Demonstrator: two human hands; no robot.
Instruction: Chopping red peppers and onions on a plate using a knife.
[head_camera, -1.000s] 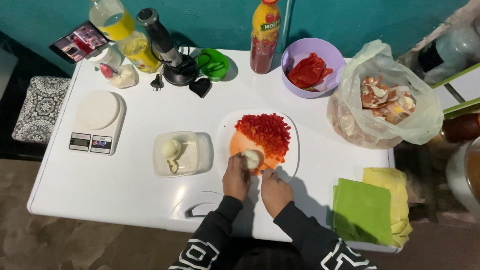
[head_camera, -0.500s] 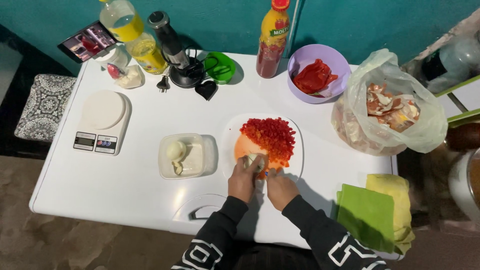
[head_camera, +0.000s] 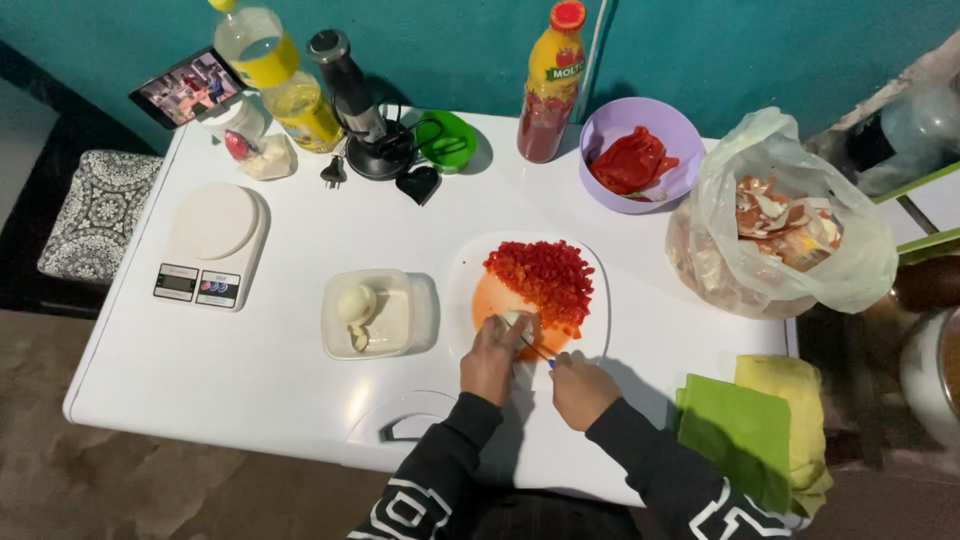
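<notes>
Little has shifted since before: both hands stay at the white cutting board (head_camera: 470, 275) (near edge), beside chopped red pepper (head_camera: 542, 276). Left hand (head_camera: 490, 360) grips a pale onion (head_camera: 513, 321); right hand (head_camera: 583, 390) is closed on a knife (head_camera: 535, 350).

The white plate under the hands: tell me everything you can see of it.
The white plate is round and glossy, lying flat on the white table near its front edge. Diced red pepper is heaped on its far half, an orange smear beside it. The left hand holds a pale onion on its near part.
</notes>
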